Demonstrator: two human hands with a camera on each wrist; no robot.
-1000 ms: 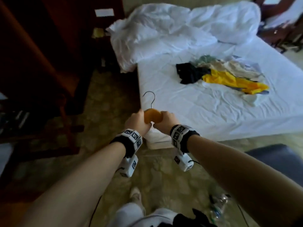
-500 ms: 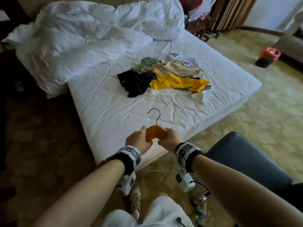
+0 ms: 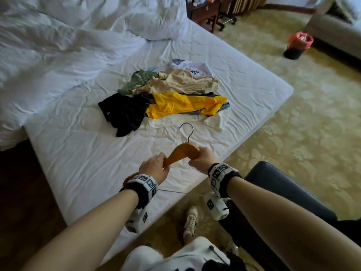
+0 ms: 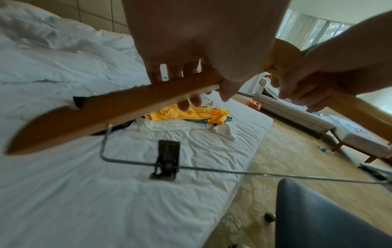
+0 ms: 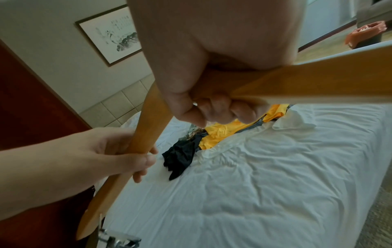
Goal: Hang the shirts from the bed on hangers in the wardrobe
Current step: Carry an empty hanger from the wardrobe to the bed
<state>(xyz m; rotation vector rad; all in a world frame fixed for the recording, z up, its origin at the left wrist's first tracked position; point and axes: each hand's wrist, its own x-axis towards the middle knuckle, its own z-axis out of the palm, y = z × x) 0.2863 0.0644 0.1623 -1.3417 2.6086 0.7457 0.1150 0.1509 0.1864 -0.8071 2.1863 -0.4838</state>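
Shirts, a crumpled heap of black, yellow, beige, green and white fabric [image 3: 168,94], lie at the centre of the head view on the white-sheeted bed [image 3: 82,169], overlapping one another. Below them in the frame, a curved wooden hanger with a metal hook [image 3: 182,152] is held above the near edge of the bed, apart from the heap. The left hand [image 3: 155,168] has its fingers curled round the hanger's left arm; the right hand [image 3: 202,158] grips the right arm near the crown. In the left wrist view, a thin metal crossbar carrying a dark clip [image 4: 166,160] hangs beneath the wood. Probable hazards: both hands are occupied, so lifting a shirt requires freeing one, and the hanger may then tip or drop; the overlapping garments may come up together; the clip or hook may snag loose fabric or the sheet. The wardrobe is not in view.
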